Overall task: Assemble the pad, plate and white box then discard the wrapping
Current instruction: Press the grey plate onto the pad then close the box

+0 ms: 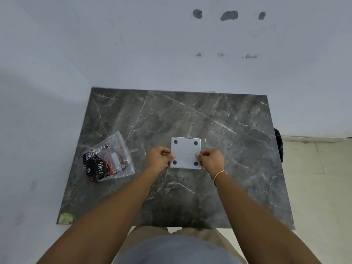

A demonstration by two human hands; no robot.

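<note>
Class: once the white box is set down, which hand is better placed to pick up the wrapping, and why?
Probably the left hand. The wrapping lies on the table to the left of the white box, close beside that hand. The right hand grips the box's far side and would have to cross over it.

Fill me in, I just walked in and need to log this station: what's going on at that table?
A person is holding a flat, square, light grey plate with four dark round dots at its corners over a dark grey marble-patterned tabletop. The left hand pinches its left edge, the right hand its right edge. A clear plastic wrapping bag with a black and red printed card inside lies to the left, untouched and not yet discarded.
</note>
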